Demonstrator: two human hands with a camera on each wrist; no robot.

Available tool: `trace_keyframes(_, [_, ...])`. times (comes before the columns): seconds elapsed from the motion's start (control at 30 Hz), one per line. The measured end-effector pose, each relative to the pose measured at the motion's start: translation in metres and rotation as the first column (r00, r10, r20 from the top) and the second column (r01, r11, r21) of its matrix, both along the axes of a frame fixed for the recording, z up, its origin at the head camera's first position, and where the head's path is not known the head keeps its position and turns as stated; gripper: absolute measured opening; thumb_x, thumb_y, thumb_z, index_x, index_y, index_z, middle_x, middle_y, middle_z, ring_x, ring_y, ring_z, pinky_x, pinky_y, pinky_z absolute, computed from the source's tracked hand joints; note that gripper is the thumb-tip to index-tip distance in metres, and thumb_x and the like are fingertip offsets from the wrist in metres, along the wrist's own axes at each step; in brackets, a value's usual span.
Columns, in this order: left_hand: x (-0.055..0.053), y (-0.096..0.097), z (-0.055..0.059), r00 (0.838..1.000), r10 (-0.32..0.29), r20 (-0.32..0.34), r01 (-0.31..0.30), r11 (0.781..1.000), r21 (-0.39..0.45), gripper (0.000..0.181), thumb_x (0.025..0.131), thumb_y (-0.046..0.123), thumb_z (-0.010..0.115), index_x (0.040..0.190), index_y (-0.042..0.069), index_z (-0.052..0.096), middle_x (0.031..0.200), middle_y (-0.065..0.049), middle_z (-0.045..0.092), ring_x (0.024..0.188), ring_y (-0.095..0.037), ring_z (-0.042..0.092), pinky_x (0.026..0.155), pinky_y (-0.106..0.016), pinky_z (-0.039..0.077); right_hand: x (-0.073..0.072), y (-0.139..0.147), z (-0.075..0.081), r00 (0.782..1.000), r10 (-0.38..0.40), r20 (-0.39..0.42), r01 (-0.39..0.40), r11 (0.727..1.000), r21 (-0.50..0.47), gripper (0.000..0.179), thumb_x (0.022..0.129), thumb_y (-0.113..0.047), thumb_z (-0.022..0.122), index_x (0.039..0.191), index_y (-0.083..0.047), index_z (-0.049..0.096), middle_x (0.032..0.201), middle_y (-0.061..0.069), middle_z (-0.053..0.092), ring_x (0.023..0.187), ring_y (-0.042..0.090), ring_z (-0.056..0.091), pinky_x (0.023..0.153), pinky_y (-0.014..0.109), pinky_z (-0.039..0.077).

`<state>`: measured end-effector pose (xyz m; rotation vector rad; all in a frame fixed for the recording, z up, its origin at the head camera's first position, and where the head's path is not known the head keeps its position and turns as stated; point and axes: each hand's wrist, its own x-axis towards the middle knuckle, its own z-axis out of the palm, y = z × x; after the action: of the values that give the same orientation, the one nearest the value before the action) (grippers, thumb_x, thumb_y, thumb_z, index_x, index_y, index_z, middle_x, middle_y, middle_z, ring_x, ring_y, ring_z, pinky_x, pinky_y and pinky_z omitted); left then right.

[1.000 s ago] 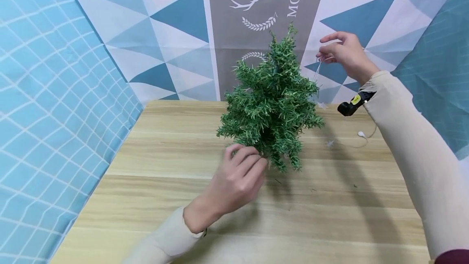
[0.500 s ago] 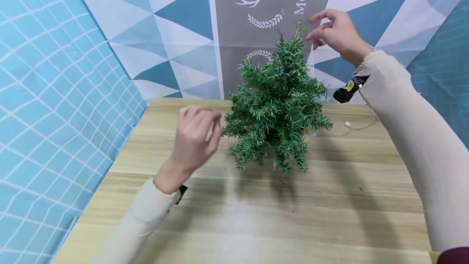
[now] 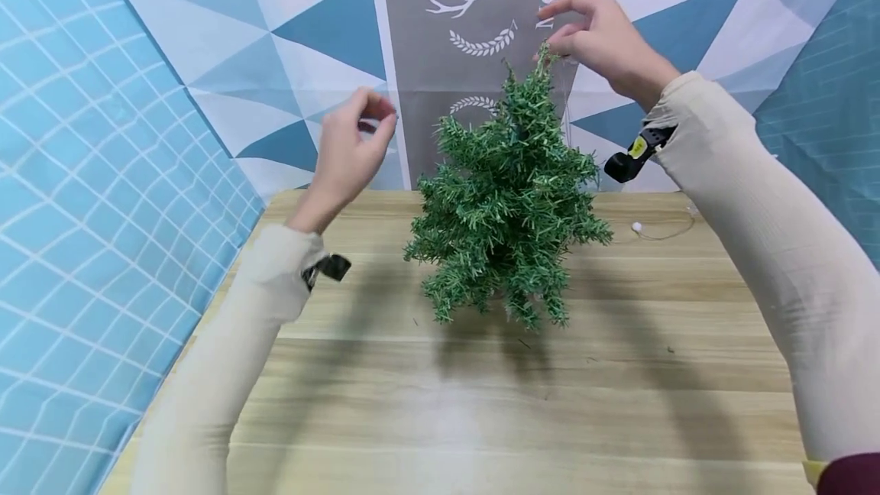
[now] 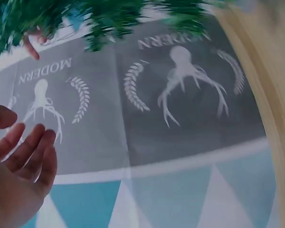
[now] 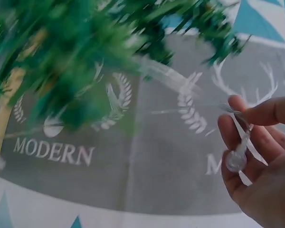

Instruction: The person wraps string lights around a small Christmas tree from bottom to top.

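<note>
A small green artificial Christmas tree (image 3: 512, 189) stands on the wooden table. At its top, my right hand (image 3: 605, 40) pinches a thin, clear-wired light string between thumb and index finger. In the right wrist view, a small clear round bulb (image 5: 235, 161) of this light string hangs against the curled fingers. Further along, the wire trails down behind the tree to the table, where a white ball (image 3: 636, 228) lies on it. Left of the tree, my left hand (image 3: 351, 147) is raised in the air with loosely bent fingers, holding nothing, as the left wrist view also shows.
Close behind the tree hangs a patterned backdrop (image 3: 323, 59) with triangles and a grey deer panel. A blue gridded sheet (image 3: 103, 197) borders the left side. Small green needle bits (image 3: 525, 344) lie on the tabletop (image 3: 412, 418) in front of the tree.
My left hand has left the tree's lower front and risen to its left side. My right hand has moved left and up to the treetop, drawing the light string along.
</note>
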<state>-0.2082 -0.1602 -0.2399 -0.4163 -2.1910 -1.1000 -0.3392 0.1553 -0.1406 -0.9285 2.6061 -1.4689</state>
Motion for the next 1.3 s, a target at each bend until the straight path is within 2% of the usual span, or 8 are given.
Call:
trace_keyframes(0.17, [-0.037, 0.022, 0.030, 0.946, -0.239, 0.221, 0.183, 0.952, 0.245, 0.025, 0.100, 0.013, 0.058, 0.122, 0.002, 0.060, 0.122, -0.011, 0.066, 0.109, -0.018, 0.062, 0.091, -0.030, 0.051, 0.007, -0.007, 0.010, 0.990, 0.132, 0.040, -0.133, 0.991, 0.015, 0.045, 0.097, 0.004, 0.039, 0.138, -0.009, 0.054, 0.106, 0.009, 0.074, 0.118, 0.022, 0.058, 0.120, 0.035, 0.023])
trace_keyframes(0.43, [-0.079, 0.081, 0.064, 0.711, -0.490, 0.504, 0.476, 0.863, 0.168, 0.038, 0.101, 0.018, 0.056, 0.138, 0.007, 0.054, 0.140, -0.005, 0.055, 0.125, -0.018, 0.053, 0.101, -0.033, 0.046, 0.015, 0.003, 0.006, 0.975, 0.195, 0.109, -0.190, 0.980, -0.051, 0.036, 0.100, 0.001, 0.048, 0.134, -0.008, 0.058, 0.114, 0.009, 0.073, 0.120, 0.019, 0.059, 0.119, 0.034, 0.022])
trace_keyframes(0.53, [-0.082, 0.086, 0.063, 0.660, -0.522, 0.540, 0.501, 0.842, 0.202, 0.023, 0.102, 0.017, 0.056, 0.119, 0.004, 0.063, 0.127, -0.006, 0.059, 0.118, -0.019, 0.056, 0.100, -0.034, 0.047, 0.018, 0.003, 0.005, 0.973, 0.219, 0.078, -0.213, 0.974, -0.075, 0.041, 0.100, 0.003, 0.043, 0.137, -0.008, 0.054, 0.111, 0.010, 0.073, 0.117, 0.022, 0.059, 0.116, 0.032, 0.027])
trace_keyframes(0.63, [-0.082, 0.080, 0.058, 0.696, -0.529, 0.486, 0.467, 0.847, 0.253, 0.018, 0.101, 0.019, 0.058, 0.098, 0.002, 0.063, 0.107, -0.009, 0.063, 0.102, -0.021, 0.060, 0.088, -0.031, 0.050, 0.020, 0.004, 0.005, 0.979, 0.200, 0.042, -0.196, 0.977, -0.088, 0.036, 0.100, -0.001, 0.047, 0.134, -0.009, 0.056, 0.104, 0.008, 0.074, 0.111, 0.020, 0.061, 0.108, 0.028, 0.035])
trace_keyframes(0.83, [-0.081, 0.052, 0.058, 0.916, -0.254, 0.309, 0.276, 0.961, -0.029, 0.023, 0.099, 0.028, 0.063, 0.085, 0.010, 0.060, 0.075, -0.004, 0.062, 0.071, -0.018, 0.061, 0.063, -0.027, 0.042, 0.024, 0.003, 0.002, 0.985, 0.172, -0.016, -0.173, 0.980, -0.101, 0.024, 0.096, -0.006, 0.059, 0.121, -0.006, 0.061, 0.084, 0.006, 0.072, 0.085, 0.022, 0.063, 0.082, 0.026, 0.046])
trace_keyframes(0.93, [-0.079, 0.041, 0.061, 0.971, -0.090, 0.220, 0.135, 0.971, -0.198, 0.026, 0.099, 0.032, 0.063, 0.082, 0.013, 0.056, 0.072, -0.003, 0.057, 0.064, -0.016, 0.051, 0.063, -0.026, 0.040, 0.024, -0.001, 0.000, 0.984, 0.178, -0.026, -0.180, 0.980, -0.084, 0.023, 0.095, -0.003, 0.056, 0.118, -0.003, 0.062, 0.076, 0.009, 0.070, 0.075, 0.025, 0.063, 0.083, 0.026, 0.048])
trace_keyframes(1.13, [-0.075, 0.024, 0.065, 0.986, 0.147, 0.077, -0.114, 0.937, -0.331, 0.022, 0.100, 0.029, 0.060, 0.093, 0.008, 0.057, 0.090, -0.003, 0.066, 0.080, -0.015, 0.061, 0.073, -0.024, 0.045, 0.024, -0.011, 0.001, 0.993, 0.102, -0.066, -0.101, 0.995, 0.024, 0.019, 0.094, -0.003, 0.054, 0.110, -0.001, 0.065, 0.077, 0.002, 0.071, 0.074, 0.016, 0.064, 0.081, 0.022, 0.048])
trace_keyframes(1.3, [-0.076, 0.017, 0.061, 0.983, 0.183, -0.014, -0.180, 0.946, -0.269, 0.017, 0.100, 0.020, 0.060, 0.099, 0.003, 0.061, 0.102, -0.008, 0.071, 0.094, -0.017, 0.069, 0.083, -0.022, 0.051, 0.021, -0.015, -0.001, 0.986, 0.066, -0.156, -0.046, 0.991, 0.129, 0.020, 0.094, -0.005, 0.057, 0.108, 0.004, 0.067, 0.082, -0.007, 0.068, 0.077, 0.011, 0.061, 0.073, 0.021, 0.046])
